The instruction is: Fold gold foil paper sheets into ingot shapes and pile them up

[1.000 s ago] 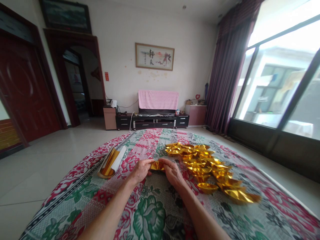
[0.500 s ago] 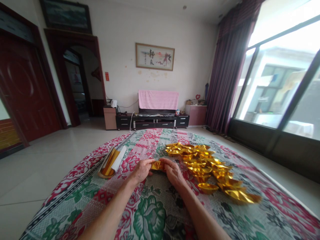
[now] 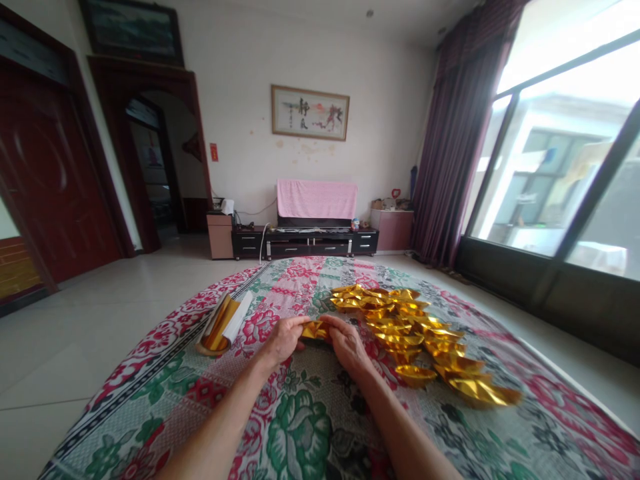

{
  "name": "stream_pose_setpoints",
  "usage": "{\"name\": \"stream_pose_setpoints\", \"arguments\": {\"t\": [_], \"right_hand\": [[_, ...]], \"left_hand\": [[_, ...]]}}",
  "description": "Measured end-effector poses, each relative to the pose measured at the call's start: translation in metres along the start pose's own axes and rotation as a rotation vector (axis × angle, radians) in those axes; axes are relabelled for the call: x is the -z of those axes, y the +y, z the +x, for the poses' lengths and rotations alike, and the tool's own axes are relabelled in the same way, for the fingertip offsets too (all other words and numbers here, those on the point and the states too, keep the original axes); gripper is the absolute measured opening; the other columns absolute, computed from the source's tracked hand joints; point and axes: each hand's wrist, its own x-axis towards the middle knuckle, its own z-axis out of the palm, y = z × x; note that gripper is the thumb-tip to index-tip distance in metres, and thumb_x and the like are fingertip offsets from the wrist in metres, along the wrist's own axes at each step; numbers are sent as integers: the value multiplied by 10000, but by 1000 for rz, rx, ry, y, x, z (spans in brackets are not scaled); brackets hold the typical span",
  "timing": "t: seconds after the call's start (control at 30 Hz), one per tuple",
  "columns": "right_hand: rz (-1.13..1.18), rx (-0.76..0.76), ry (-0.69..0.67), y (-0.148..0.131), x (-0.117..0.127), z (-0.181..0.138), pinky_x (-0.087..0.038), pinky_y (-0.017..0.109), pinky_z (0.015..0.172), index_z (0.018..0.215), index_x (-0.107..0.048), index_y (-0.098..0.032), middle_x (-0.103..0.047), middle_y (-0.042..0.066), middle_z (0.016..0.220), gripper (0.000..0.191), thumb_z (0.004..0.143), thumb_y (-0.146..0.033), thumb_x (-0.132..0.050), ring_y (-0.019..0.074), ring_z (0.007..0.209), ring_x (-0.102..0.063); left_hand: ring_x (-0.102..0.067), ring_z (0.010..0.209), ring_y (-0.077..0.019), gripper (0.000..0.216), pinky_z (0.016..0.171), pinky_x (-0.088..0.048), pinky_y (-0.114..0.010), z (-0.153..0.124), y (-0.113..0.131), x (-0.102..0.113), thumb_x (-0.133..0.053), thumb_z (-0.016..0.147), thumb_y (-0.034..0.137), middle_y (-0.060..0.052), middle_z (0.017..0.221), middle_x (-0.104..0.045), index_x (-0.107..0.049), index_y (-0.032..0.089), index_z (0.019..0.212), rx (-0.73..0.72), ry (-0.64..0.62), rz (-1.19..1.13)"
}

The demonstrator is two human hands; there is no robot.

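Note:
Between my two hands, just above the cloth, is a small piece of folded gold foil paper [image 3: 315, 329]. My left hand [image 3: 284, 340] pinches its left end, and my right hand [image 3: 345, 339] grips the right end, fingertips partly covering it. To the right lie several boat-shaped gold paper ingots [image 3: 400, 327] in a loose heap. One ingot [image 3: 416, 376] sits nearest my right hand, a little apart from the others. On the left, a curled stack of gold foil sheets [image 3: 223, 325] with white backing rests on the cloth.
A flowered cloth [image 3: 300, 427] in red, green and white covers the rounded table. Beyond it stands a low black TV cabinet [image 3: 305, 248], with a pink cloth [image 3: 317, 199] draped over the screen. Tall windows [image 3: 555, 180] with a purple curtain [image 3: 445, 147] are at the right.

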Motion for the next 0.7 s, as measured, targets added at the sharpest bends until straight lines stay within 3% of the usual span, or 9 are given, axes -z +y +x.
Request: {"name": "stream_pose_setpoints", "arguments": {"t": [0.47,0.7], "right_hand": [[115,-60,11,-5,-1,-1,-519,297,700,983,-660,-142,-684,55,851,426,658,-272,-417,188,760,-625],[188,-101,2,-21,1,-7,-523,296,717,1047,-609,-161,-652,70,1029,438,665,-302,-448,200,854,-625]], "left_hand": [[-627,751,-171,427,561,-493,-235,-5,8,-2,-450,731,180,-63,901,-696,-612,127,1123,0,-11,13],[-627,738,-176,435,527,-476,-230,-4,9,0,-465,727,210,-73,905,-695,-603,123,1131,0,-2,52]]}}
